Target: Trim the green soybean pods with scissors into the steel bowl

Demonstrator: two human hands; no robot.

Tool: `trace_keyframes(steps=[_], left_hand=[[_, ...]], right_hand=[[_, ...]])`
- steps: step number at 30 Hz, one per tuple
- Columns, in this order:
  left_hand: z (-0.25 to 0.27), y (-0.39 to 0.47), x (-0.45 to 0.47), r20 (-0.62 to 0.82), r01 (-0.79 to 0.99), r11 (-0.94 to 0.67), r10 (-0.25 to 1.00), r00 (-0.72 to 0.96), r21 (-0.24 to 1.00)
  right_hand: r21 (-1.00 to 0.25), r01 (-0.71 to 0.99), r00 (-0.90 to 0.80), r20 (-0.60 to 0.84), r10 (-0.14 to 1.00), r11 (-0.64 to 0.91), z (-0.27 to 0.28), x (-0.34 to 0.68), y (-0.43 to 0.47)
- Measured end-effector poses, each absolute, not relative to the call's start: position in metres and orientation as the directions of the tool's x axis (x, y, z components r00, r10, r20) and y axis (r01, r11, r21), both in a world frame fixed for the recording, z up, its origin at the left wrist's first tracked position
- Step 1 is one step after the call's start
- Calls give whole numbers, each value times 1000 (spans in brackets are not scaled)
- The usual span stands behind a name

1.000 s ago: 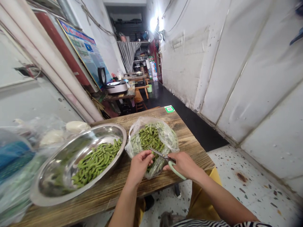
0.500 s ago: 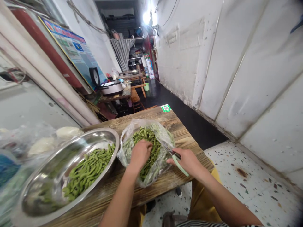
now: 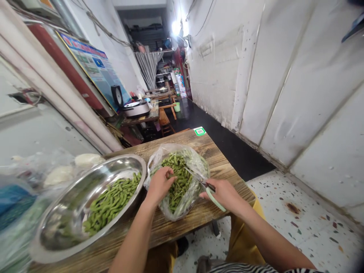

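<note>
A clear plastic bag [image 3: 159,157] full of green soybean pods [image 3: 179,182] sits with its mouth wide on the wooden table. Over the left part of the pods is my left hand [image 3: 161,184], fingers curved, with a gap between thumb and forefinger and no pod visible in it. My right hand [image 3: 223,192] grips scissors [image 3: 212,199] with pale green handles. Their blades point left over the bag's right edge. To the left, a large oval steel basin [image 3: 54,248] holds a heap of loose green pods [image 3: 115,201] toward its right side.
The wooden table [image 3: 222,159] carries a green QR-code card [image 3: 200,131] at its far corner. Plastic bags with pale contents [image 3: 61,174] crowd the left edge. Further off, a rice cooker [image 3: 136,109] with a raised lid stands on another table. A white wall [image 3: 218,64] runs along the right.
My left hand has drawn back left and slightly up from the middle of the pods, its thumb and forefinger now parted. The right hand and scissors stay nearly in place. The view has shifted slightly.
</note>
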State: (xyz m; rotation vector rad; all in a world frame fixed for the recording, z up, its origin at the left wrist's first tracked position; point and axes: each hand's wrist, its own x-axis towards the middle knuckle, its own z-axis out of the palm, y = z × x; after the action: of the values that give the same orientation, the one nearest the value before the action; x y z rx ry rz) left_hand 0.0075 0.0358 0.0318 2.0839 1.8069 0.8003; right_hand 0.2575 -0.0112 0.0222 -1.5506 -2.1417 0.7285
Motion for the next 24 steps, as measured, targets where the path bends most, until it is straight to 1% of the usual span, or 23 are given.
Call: trace_keyframes(steps=[2, 3, 4, 6, 8, 12, 15, 17, 20, 22, 24], left_hand=[[28, 28, 4, 236, 683, -136, 970, -55, 718], [26, 24, 5, 220, 613, -117, 971, -95, 781], [25, 21, 6, 198, 552, -101, 973, -119, 828], [23, 18, 11, 157, 467, -78, 978, -134, 881], [22, 17, 15, 152, 439, -77, 979, -137, 895], [20, 17, 22, 165, 453, -78, 974, -156, 888], [17, 14, 25, 145, 368, -72, 974, -175, 927], [15, 13, 27, 117, 275, -55, 969, -216, 960], [13, 10, 28, -11, 55, 26, 967, -256, 998], [15, 7, 29, -96, -116, 72, 971, -221, 991], [18, 3, 30, -131, -230, 91, 977, -167, 969]], right_hand=[[-611, 748, -326, 0, 945, 258, 23, 253, -12], [-611, 747, -337, -6, 942, 263, 24, 251, -13], [-611, 744, -347, -10, 938, 269, 26, 250, -14], [-607, 743, -366, -14, 931, 283, 30, 247, -15], [-593, 747, -378, -8, 926, 300, 33, 245, -16], [-576, 760, -367, 2, 930, 301, 35, 243, -16], [-567, 773, -349, -9, 937, 283, 34, 242, -16], [-561, 781, -339, -10, 941, 275, 33, 241, -16], [-568, 777, -333, -2, 943, 273, 32, 241, -17], [-578, 768, -340, -6, 940, 274, 32, 241, -18], [-585, 763, -348, -10, 937, 277, 31, 241, -18]])
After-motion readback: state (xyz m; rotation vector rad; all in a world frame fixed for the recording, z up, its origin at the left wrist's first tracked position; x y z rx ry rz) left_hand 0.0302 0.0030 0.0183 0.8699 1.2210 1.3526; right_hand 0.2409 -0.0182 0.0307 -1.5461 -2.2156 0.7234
